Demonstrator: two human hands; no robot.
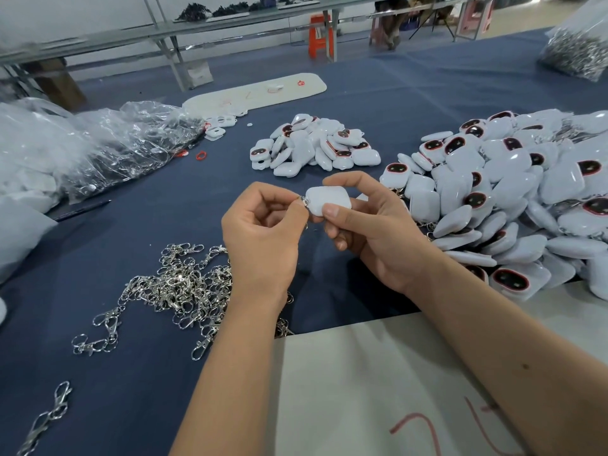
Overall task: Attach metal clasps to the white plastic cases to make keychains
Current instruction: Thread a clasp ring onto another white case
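My right hand [371,232] grips a white plastic case [327,199] between thumb and fingers, above the blue table. My left hand [263,232] pinches a small metal clasp [304,201] right at the case's left corner; most of the clasp is hidden behind my fingers. A tangle of loose metal clasps [177,284] lies on the cloth below my left hand. A small pile of white cases [312,146] sits behind my hands, and a large pile of cases [513,199] spreads to the right.
Clear plastic bags [108,143] are heaped at the left. A white sheet with red marks [378,390] covers the near table edge under my right forearm. A bag of metal parts [579,51] stands at the far right. A white board [256,90] lies further back.
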